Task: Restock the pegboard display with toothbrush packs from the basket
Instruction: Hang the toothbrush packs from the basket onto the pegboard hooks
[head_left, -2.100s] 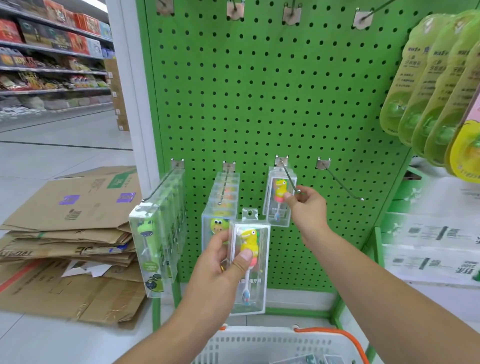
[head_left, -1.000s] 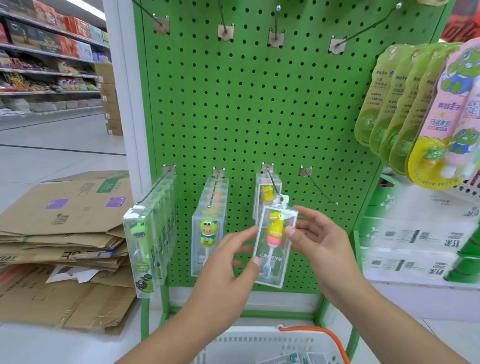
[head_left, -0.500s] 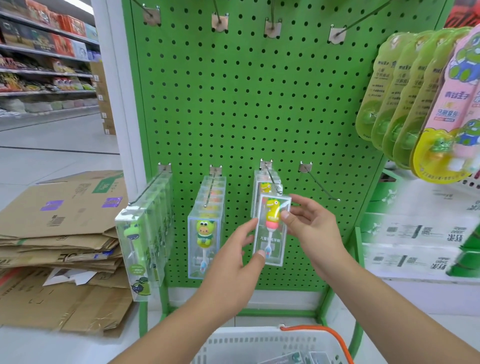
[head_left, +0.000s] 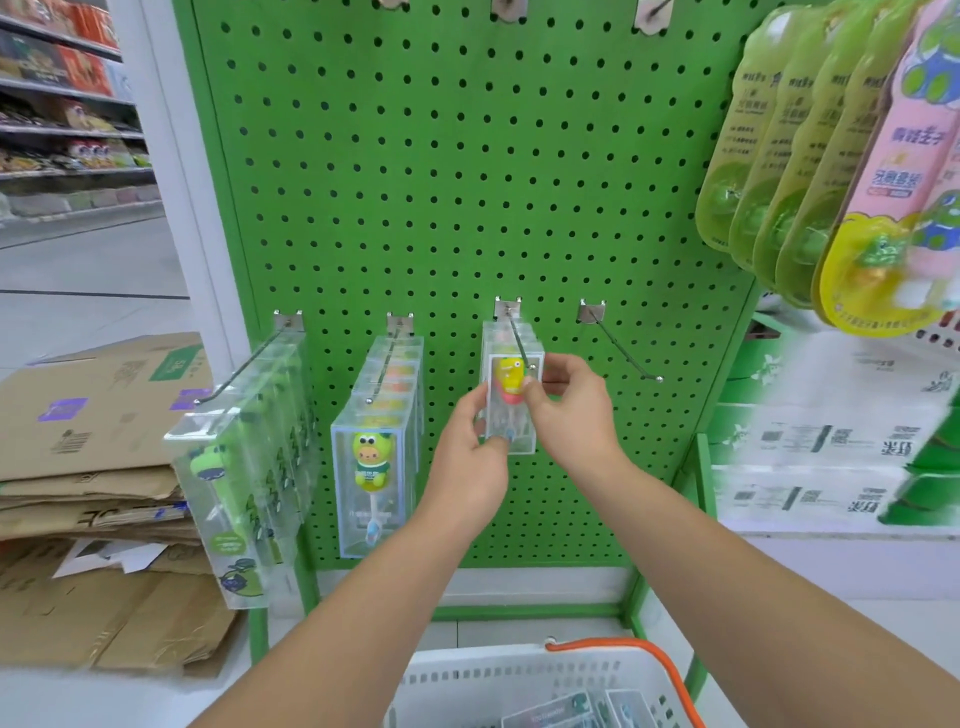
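At frame centre, both my hands pinch the upright toothbrush pack (head_left: 511, 400): left hand (head_left: 470, 447) low, right hand (head_left: 566, 402) nearer the hook (head_left: 521, 345) tip, just above.

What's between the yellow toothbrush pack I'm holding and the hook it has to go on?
Nothing visible. Both hands, left hand and right hand, hold the yellow toothbrush pack right at the tip of the third hook. Packs already hanging there sit farther back, leaving the front of the hook free.
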